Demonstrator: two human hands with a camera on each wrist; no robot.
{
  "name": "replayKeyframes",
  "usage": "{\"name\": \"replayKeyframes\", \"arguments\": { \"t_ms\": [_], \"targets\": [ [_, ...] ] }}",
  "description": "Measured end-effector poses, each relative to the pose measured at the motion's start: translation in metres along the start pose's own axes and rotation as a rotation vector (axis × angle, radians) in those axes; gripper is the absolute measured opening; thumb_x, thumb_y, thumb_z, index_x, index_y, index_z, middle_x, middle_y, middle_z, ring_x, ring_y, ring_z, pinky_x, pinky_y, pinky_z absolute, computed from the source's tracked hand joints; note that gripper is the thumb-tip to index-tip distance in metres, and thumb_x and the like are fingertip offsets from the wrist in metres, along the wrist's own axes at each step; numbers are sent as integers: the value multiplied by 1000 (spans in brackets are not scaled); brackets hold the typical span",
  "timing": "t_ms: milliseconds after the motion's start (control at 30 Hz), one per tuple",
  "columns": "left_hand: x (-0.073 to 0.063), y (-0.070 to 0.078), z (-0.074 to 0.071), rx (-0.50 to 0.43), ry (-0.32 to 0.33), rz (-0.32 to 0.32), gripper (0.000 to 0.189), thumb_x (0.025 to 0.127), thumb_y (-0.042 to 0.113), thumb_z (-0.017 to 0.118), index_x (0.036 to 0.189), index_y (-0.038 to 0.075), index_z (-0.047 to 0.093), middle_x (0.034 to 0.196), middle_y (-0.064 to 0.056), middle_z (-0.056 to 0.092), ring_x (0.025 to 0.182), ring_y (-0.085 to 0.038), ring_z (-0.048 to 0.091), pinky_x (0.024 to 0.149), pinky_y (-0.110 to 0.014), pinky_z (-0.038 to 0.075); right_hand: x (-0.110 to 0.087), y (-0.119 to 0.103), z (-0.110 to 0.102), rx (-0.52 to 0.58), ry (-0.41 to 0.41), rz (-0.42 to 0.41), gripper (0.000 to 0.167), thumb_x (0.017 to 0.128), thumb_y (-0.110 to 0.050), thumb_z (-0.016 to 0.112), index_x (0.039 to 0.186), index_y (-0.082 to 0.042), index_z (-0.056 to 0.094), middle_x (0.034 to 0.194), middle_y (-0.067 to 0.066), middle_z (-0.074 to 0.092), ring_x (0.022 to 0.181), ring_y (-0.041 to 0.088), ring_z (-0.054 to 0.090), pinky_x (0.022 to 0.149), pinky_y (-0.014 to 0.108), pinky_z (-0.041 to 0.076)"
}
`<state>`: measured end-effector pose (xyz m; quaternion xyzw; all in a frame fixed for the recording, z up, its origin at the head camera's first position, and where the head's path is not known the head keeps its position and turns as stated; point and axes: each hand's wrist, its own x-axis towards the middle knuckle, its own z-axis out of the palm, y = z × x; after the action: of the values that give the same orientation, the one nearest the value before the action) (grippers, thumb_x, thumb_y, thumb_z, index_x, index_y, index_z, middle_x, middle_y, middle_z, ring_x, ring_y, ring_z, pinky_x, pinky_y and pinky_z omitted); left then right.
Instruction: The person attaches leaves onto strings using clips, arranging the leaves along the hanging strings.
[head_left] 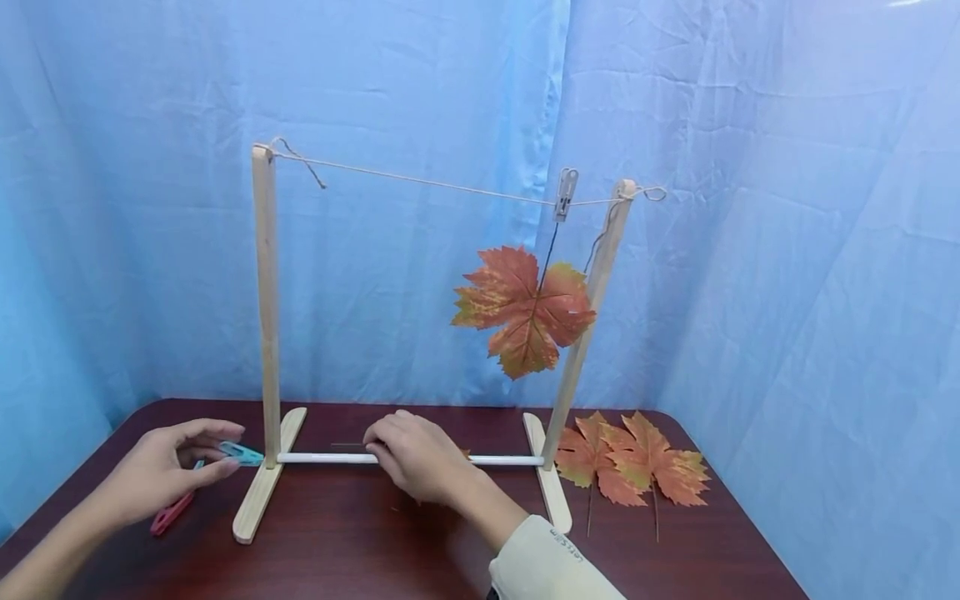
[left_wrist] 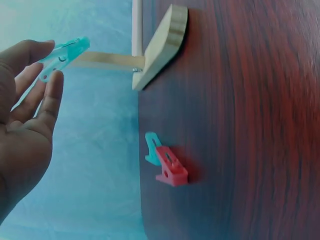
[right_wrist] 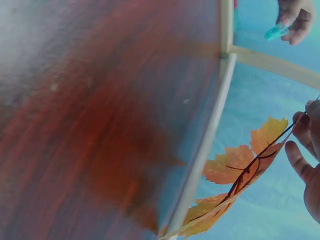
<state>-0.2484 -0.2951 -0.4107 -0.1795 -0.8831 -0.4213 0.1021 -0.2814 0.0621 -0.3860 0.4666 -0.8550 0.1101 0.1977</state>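
Observation:
A teal clothespin (left_wrist: 64, 56) is pinched between the thumb and fingertips of my left hand (head_left: 161, 467), beside the left post of a wooden stand. By its dark stem, my right hand (right_wrist: 307, 145) holds an orange and yellow artificial maple leaf (right_wrist: 245, 170) near the stand's white crossbar (head_left: 322, 458). In the head view that leaf is mostly hidden behind the right hand. Another leaf (head_left: 528, 312) hangs from the string (head_left: 420, 179) by a grey clothespin (head_left: 566, 195), close to the right post.
Two more leaves (head_left: 652, 458) lie on the dark red table (head_left: 330, 550) at the right. A red clothespin (left_wrist: 172, 167) and another teal clothespin (left_wrist: 152, 147) rest on the table at the left. The wooden posts (head_left: 266, 308) stand on flat feet. Blue curtains surround the table.

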Motion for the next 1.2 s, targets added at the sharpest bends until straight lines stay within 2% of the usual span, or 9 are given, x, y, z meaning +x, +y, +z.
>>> {"name": "replayKeyframes", "arguments": {
  "t_ms": [133, 267, 433, 700, 933, 1200],
  "targets": [
    [0, 7, 1, -98, 8, -61, 46, 92, 16, 79, 132, -1, 62, 115, 4, 70, 92, -4, 70, 69, -28, 59, 2, 1, -10, 43, 26, 52, 14, 106, -20, 59, 111, -14, 70, 105, -5, 69, 97, 9, 61, 86, 18, 50],
    [0, 16, 2, -117, 33, -88, 47, 95, 22, 77, 133, 1, 62, 115, -4, 71, 94, -5, 70, 71, -29, 60, 3, 2, -18, 75, 54, 77, 14, 106, -20, 59, 112, -14, 70, 106, -5, 70, 99, 10, 62, 84, 19, 51],
    [2, 27, 4, -110, 64, -65, 45, 97, 26, 74, 134, 4, 63, 113, -4, 72, 96, -2, 70, 74, -26, 59, 2, 2, -28, 90, 93, 84, 15, 107, -20, 58, 113, -14, 69, 107, -5, 71, 97, 10, 62, 83, 21, 52],
    [8, 42, 11, -159, 42, -28, 48, 97, 24, 75, 139, 6, 60, 127, -5, 69, 104, 0, 66, 79, -26, 59, 1, 2, -41, 103, 222, 117, 13, 104, -16, 63, 111, -9, 71, 94, -2, 71, 77, 9, 59, 65, 22, 48],
    [17, 57, 11, -232, 50, 2, 51, 95, 18, 76, 140, 2, 57, 125, 1, 69, 104, -4, 67, 81, -26, 59, 2, -1, -53, 132, 347, 128, 7, 100, -12, 67, 105, -7, 69, 90, 0, 71, 75, 11, 61, 64, 20, 50],
    [29, 68, 13, -231, 70, 51, 48, 93, 17, 79, 136, 6, 60, 120, -1, 68, 103, -8, 69, 82, -24, 59, 3, -1, -71, 171, 465, 164, 8, 101, -9, 66, 105, -3, 68, 87, 3, 69, 69, 9, 58, 60, 19, 49]
  ]
}}
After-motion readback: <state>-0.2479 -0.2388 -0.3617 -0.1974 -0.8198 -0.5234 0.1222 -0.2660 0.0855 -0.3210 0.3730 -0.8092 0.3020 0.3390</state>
